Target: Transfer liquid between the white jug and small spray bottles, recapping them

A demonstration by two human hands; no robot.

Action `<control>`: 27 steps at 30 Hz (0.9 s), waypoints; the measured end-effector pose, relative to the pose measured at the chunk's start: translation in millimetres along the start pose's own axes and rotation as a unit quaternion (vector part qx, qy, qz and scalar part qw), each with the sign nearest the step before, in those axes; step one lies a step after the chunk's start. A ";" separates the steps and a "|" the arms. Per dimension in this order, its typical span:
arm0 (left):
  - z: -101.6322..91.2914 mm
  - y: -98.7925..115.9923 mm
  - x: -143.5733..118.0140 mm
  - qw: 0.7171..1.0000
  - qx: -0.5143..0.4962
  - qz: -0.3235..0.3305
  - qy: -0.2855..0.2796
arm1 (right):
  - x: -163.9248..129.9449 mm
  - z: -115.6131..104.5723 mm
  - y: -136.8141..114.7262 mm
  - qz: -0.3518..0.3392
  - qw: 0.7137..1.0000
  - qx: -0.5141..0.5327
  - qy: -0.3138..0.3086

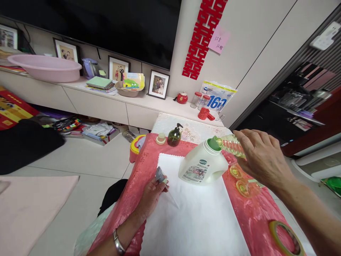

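My left hand (151,198) is closed around a grey pump head (160,175), whose thin pale tube (173,199) slants down over the white cloth. My right hand (262,156) grips a clear, yellowish ribbed bottle (231,146), tilted nearly flat. The bottle's neck meets the green mouth (214,143) of a pale detergent jug (197,170), which stands on the cloth with its cap off. Whether liquid is flowing I cannot tell. Behind the jug's left side stands a dark green pump bottle (174,137), beside a small cream cap (161,138).
A white cloth (194,227) covers the middle of the red-covered table (128,209). At the right lie amber plastic pieces (243,186) and a roll of tape (286,239). Along the wall, a low cabinet (101,106) bears photo frames, a pink basin (45,69) and jars.
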State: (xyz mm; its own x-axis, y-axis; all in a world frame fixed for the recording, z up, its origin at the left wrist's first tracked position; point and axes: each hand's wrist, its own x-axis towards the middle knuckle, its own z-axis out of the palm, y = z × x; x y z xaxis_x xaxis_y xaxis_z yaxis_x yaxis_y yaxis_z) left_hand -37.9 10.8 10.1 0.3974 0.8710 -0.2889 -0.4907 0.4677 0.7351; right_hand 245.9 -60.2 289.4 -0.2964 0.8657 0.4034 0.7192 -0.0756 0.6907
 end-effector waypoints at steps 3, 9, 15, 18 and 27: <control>0.2 0.0 0.0 1.000 0.000 0.001 0.002 | 0.6 -0.8 0.1 -0.001 1.000 0.000 0.002; 1.0 0.7 -0.6 1.000 0.001 -0.002 0.005 | 1.2 -1.8 0.5 -0.004 1.000 0.001 -0.001; 0.6 0.5 -1.2 1.000 0.004 0.000 0.003 | 0.9 -1.5 0.6 -0.004 1.000 0.004 0.001; 0.2 0.4 -0.7 1.000 0.006 0.002 0.003 | 0.5 -1.4 0.7 -0.001 1.000 0.004 -0.004; -0.4 -1.3 -0.4 1.000 0.005 0.005 0.002 | 1.3 -1.1 1.2 -0.005 1.000 0.004 -0.001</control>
State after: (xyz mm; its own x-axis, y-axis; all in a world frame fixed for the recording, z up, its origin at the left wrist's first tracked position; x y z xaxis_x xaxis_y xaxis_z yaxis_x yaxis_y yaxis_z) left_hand -37.8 9.9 9.0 0.3893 0.8762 -0.2841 -0.4867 0.4575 0.7442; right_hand 245.7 -59.7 291.5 -0.3022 0.8675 0.3952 0.7207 -0.0635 0.6904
